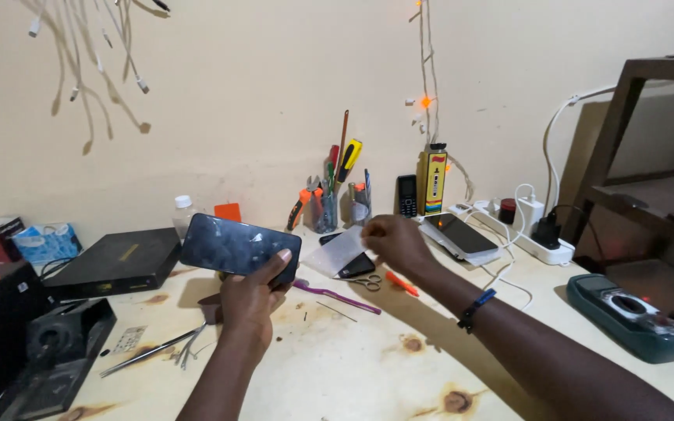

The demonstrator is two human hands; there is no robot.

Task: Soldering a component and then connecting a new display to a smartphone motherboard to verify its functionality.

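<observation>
The left hand [250,300] grips a dark phone [239,245] from below, fingers closed round its lower edge with the thumb laid on the glass, and holds it tilted in the air above the wooden table [337,366]. The right hand [396,242] is to the right of the phone and pinches a thin translucent film [337,251] by its corner, fingers shut on it, the sheet hanging toward the phone. The likeliest trouble, as I judge it, is the film: held by one corner it could fold on itself, pick up dust from the table, or meet the glass crooked and trap bubbles. The phone is held only along one edge and could slip and drop onto the purple toothbrush [335,295] or the scissors [367,281] just right of it. Behind the phone and to its right, a clear cup [324,212] holds pliers, screwdrivers and other long tools standing upright, and a second small cup [360,204] beside it holds a few more; what they are is hard to tell. Left of the phone lie a flat black box [115,261], closed, and a tissue pack [44,242]. Farther right of the phone a power strip [536,242] carries chargers.
</observation>
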